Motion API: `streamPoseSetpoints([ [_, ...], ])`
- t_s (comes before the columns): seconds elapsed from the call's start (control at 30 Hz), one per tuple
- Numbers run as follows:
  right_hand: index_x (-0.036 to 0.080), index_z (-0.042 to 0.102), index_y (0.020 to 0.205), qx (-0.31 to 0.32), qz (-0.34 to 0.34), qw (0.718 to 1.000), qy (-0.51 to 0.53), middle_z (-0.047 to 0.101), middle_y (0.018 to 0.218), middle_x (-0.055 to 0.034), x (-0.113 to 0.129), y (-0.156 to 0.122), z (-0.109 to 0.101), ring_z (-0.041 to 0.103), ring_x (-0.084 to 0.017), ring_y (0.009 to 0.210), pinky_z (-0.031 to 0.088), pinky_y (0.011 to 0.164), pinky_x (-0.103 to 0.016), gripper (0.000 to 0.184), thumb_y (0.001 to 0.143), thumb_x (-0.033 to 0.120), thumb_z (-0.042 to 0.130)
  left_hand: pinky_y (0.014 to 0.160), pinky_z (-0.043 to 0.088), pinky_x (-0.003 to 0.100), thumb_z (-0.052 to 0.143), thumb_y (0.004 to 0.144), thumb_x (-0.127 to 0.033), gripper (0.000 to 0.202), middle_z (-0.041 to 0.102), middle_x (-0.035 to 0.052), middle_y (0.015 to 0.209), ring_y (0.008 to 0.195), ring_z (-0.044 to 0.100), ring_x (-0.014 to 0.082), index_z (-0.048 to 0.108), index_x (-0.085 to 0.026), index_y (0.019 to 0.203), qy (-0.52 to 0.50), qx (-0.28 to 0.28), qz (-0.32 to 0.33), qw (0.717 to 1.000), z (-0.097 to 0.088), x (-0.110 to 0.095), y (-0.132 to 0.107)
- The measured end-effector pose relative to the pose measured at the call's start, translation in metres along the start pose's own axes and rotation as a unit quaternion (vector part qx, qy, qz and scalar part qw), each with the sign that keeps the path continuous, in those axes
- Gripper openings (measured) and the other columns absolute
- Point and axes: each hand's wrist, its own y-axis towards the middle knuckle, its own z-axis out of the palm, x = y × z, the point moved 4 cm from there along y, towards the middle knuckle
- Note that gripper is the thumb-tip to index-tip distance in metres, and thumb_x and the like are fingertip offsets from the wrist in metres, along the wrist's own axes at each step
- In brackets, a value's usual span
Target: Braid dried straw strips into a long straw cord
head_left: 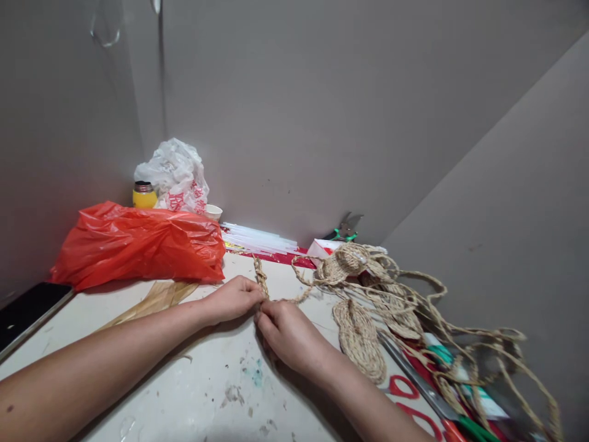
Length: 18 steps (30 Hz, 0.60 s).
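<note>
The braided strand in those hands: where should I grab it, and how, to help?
Probably pinch the braided strand near its far end, coming from the far side: it sticks out away from the person there, uncovered. The left hand and right hand crowd its near end.

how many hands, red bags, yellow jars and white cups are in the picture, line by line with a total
Hands: 2 (left hand, right hand)
Red bag: 1
Yellow jar: 1
White cup: 1
Total: 5

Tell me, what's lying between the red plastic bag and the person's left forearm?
In the head view, flat tan strips lie on the white tabletop between the red plastic bag and left forearm.
</note>
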Motion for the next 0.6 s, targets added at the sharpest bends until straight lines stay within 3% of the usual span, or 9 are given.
streamPoseSetpoints([
  [0.1, 0.017, 0.057, 0.067, -0.051, -0.039, 0.987, -0.149, 0.065, 0.067, -0.0082, 0.008, -0.003, -0.005, 0.054, -0.015, 0.059, 0.033, 0.056, -0.025, 0.02, 0.081, 0.018, 0.042, 0.047, 0.016, 0.023, 0.045, 0.071, -0.029, 0.022, 0.03, -0.0074, 0.048, 0.048, 0.023, 0.0064, 0.038, -0.017, 0.054, -0.024, 0.002, -0.027, 0.999, 0.001, 0.003, -0.001],
  [0.27, 0.016, 0.06, 0.073, -0.046, -0.051, 0.972, -0.224, 0.067, 0.075, -0.0103, 0.013, -0.009, -0.004, 0.054, -0.016, 0.062, 0.032, 0.057, -0.026, 0.023, 0.083, 0.018, 0.04, 0.045, 0.014, 0.024, 0.049, 0.069, -0.029, 0.019, 0.03, -0.0083, 0.046, 0.042, 0.022, 0.005, 0.043, -0.017, 0.055, -0.085, 0.02, -0.054, 0.995, 0.004, 0.002, -0.003],
  [0.4, 0.017, 0.052, 0.057, 0.03, -0.051, 0.993, -0.106, 0.058, 0.055, -0.0023, 0.016, -0.012, -0.014, 0.046, -0.011, 0.049, 0.03, 0.049, -0.023, 0.025, 0.08, 0.021, 0.046, 0.041, 0.012, 0.023, 0.051, 0.071, -0.033, 0.018, 0.031, -0.0094, 0.042, 0.037, 0.021, 0.005, 0.05, -0.016, 0.064, -0.128, 0.027, -0.069, 0.989, 0.004, -0.001, -0.006],
  [0.47, 0.018, 0.048, 0.054, -0.016, -0.024, 1.0, -0.013, 0.052, 0.049, 0.0005, 0.013, -0.008, -0.031, 0.042, -0.01, 0.043, 0.03, 0.045, -0.022, 0.029, 0.082, 0.026, 0.046, 0.04, 0.011, 0.023, 0.052, 0.072, -0.035, 0.019, 0.03, -0.0099, 0.042, 0.036, 0.019, 0.0048, 0.05, -0.017, 0.067, -0.151, 0.033, -0.078, 0.985, 0.004, -0.003, -0.008],
  [0.53, 0.018, 0.051, 0.059, -0.116, 0.004, 0.992, 0.058, 0.054, 0.053, 0.0005, 0.006, -0.003, -0.049, 0.042, -0.009, 0.041, 0.03, 0.042, -0.022, 0.028, 0.083, 0.032, 0.046, 0.039, 0.01, 0.022, 0.053, 0.073, -0.036, 0.02, 0.028, -0.0104, 0.042, 0.036, 0.019, 0.0046, 0.051, -0.017, 0.07, -0.164, 0.046, -0.088, 0.981, 0.004, -0.004, -0.009],
  [0.6, 0.017, 0.054, 0.067, -0.123, 0.032, 0.984, 0.122, 0.056, 0.057, 0.0001, -0.003, 0.003, -0.052, 0.041, -0.008, 0.038, 0.029, 0.038, -0.021, 0.027, 0.082, 0.039, 0.049, 0.039, 0.011, 0.021, 0.053, 0.075, -0.037, 0.021, 0.027, -0.0105, 0.043, 0.036, 0.019, 0.0047, 0.052, -0.017, 0.074, -0.166, 0.056, -0.088, 0.981, 0.004, -0.004, -0.009],
])
